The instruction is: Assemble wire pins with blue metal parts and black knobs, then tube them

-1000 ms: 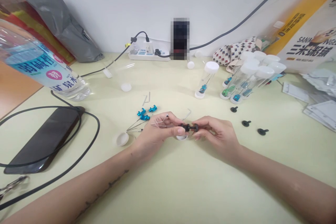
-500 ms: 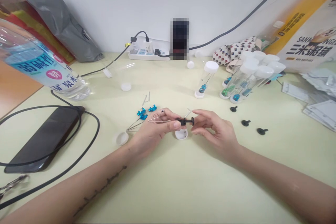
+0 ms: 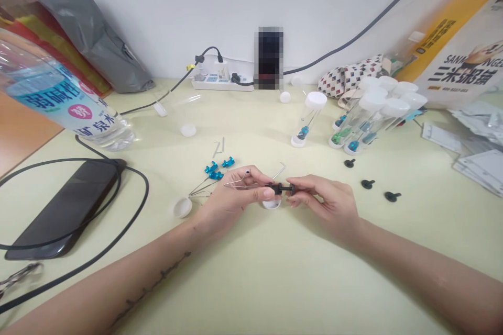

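Observation:
My left hand (image 3: 236, 196) is closed around a thin metal wire tool (image 3: 239, 184) and pinches one end of a small black spool-like part (image 3: 280, 188). My right hand (image 3: 322, 199) pinches the other end of that black part with thumb and forefinger. Both hands hover just above a small white cap (image 3: 270, 204) on the pale yellow table (image 3: 251, 272). A few blue metal pieces (image 3: 216, 168) lie just left of my left hand, and another white cap (image 3: 183, 207) sits beside my left wrist.
Three loose black parts (image 3: 368, 184) lie right of my hands. Clear tubes with white caps (image 3: 369, 115) stand behind them. A phone (image 3: 66, 209) ringed by a black cable, a water bottle (image 3: 58, 99), a power strip (image 3: 220, 82) and paper packets (image 3: 479, 162) line the edges.
My right hand let go and drew its fingers back half a second ago; now it has closed again on the end of the black part. My left hand has stayed put.

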